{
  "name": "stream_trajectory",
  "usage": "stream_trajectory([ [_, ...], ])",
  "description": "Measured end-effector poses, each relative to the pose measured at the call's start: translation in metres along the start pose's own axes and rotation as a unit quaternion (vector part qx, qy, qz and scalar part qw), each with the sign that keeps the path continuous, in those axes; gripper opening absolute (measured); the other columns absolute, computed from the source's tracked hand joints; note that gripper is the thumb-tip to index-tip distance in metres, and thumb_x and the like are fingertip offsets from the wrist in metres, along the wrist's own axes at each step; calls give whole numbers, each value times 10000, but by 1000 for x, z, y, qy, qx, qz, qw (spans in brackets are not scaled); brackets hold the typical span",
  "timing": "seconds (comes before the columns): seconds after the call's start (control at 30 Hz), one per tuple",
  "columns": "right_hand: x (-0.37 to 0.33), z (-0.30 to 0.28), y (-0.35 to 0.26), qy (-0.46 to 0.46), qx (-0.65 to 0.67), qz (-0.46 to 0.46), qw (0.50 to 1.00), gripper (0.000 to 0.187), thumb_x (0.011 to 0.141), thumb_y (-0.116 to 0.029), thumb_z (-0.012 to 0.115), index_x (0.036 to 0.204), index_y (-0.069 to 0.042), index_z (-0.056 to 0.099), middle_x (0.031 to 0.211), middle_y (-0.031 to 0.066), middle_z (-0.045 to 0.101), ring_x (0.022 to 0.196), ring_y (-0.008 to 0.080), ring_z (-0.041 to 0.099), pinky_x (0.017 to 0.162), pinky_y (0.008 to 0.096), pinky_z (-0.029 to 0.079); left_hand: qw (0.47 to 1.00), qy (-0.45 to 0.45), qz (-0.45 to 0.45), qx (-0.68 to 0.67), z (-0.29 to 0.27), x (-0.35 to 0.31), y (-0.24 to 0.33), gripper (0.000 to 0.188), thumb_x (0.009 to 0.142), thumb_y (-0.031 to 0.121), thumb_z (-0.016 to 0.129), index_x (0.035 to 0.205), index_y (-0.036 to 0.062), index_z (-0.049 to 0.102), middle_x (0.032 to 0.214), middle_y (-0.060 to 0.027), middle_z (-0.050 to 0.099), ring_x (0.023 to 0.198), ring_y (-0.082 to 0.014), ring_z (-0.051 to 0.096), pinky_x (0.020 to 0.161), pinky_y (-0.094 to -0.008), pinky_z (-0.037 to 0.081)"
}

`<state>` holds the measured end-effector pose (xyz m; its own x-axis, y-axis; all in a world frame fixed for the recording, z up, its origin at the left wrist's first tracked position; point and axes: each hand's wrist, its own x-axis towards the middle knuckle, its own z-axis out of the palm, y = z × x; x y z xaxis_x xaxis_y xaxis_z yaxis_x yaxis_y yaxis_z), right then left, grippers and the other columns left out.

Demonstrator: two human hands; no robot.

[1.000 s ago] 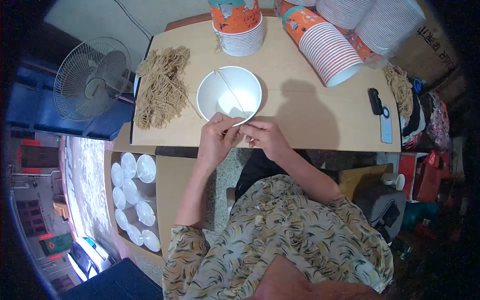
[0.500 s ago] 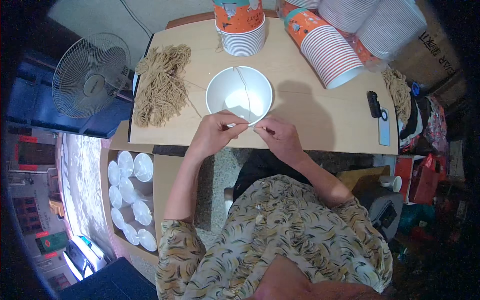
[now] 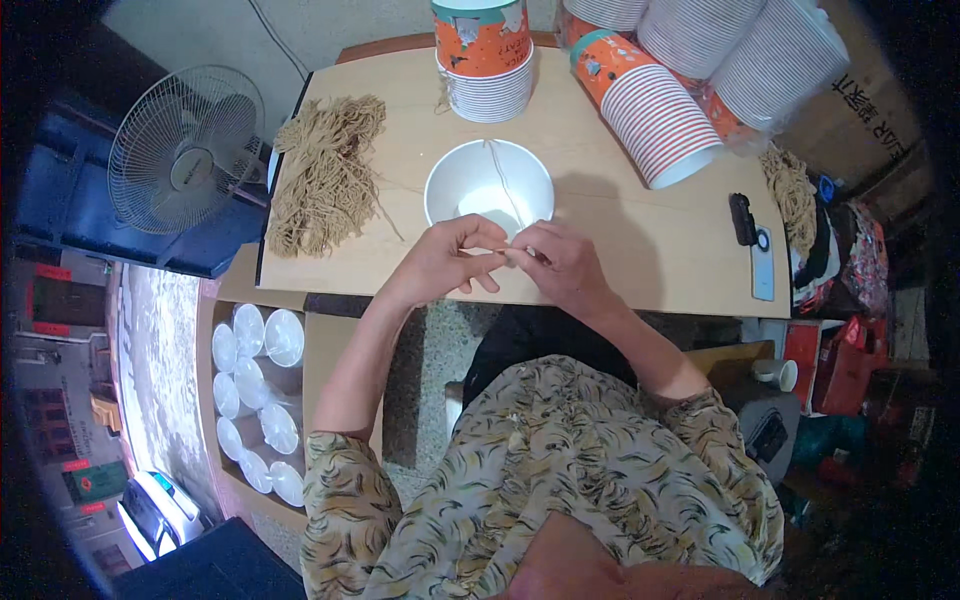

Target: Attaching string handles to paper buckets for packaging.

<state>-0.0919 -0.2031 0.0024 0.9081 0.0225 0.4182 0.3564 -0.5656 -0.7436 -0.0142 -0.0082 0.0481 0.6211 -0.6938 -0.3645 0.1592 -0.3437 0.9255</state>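
Observation:
A white paper bucket [image 3: 440,188] stands on the table in front of me, its open top facing up. A thin tan string [image 3: 501,180] runs across the opening from the far rim to the near rim. At that near rim my left hand [image 3: 448,264] pinches the string between thumb and forefinger, with its lower fingers loosely apart. Close beside it, my right hand [image 3: 566,268] is closed in a pinch on the string, the fingertips of both hands almost touching. The string's ends are hidden among the fingers.
A bundle of tan strings [image 3: 325,170] lies at the left. Behind the bucket stands a stack of orange-printed buckets [image 3: 488,95]; another stack [image 3: 660,120] lies at the right. A black clip-like object [image 3: 742,218] rests near the right edge. A fan [image 3: 190,165] and a carton of cups [image 3: 312,400] are at left.
Both hands have stayed at the near rim with the string. My left hand's lower fingers have spread and come below the thumb. The whole view has shifted slightly.

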Motion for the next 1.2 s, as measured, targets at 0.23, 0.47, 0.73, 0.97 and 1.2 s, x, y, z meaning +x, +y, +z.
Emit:
stream_trajectory([
  [0.23,-1,-1,-2,-7,38,45,998,86,846,-94,711,862,-51,638,794,91,649,615,224,633,565,338,489,998,36,20,-42,-4,10,-12,233,909,84,703,1127,53,624,931,-4,674,660,-93,665,499,-194,400],
  [0.47,9,-16,-16,-64,110,-1,992,111,853,-56,694,939,-46,624,1012,103,646,734,236,653,612,333,511,975,93,43,-197,-8,13,-13,256,915,108,702,1144,26,625,907,-6,676,659,-54,643,488,-148,389],
  [0.73,42,-27,-49,-76,10,-140,987,70,904,-70,613,957,-25,604,1192,141,576,983,299,624,789,389,516,959,-2,94,-267,1,13,-21,238,940,40,594,1176,25,570,918,-36,676,590,-61,596,449,-146,362],
  [0.97,61,-36,-23,-171,53,65,982,81,958,-116,548,967,-36,550,861,96,618,744,185,624,670,362,502,953,-24,132,-271,6,13,-26,174,943,43,610,1111,45,562,953,-75,704,554,-60,588,414,-152,351],
  [1.2,56,-42,-17,-220,85,52,970,148,996,-152,478,894,-46,468,749,45,591,642,109,579,572,286,468,942,-16,131,-309,8,10,-27,151,946,50,616,1086,69,564,928,-76,714,580,-67,620,416,-149,351],
])
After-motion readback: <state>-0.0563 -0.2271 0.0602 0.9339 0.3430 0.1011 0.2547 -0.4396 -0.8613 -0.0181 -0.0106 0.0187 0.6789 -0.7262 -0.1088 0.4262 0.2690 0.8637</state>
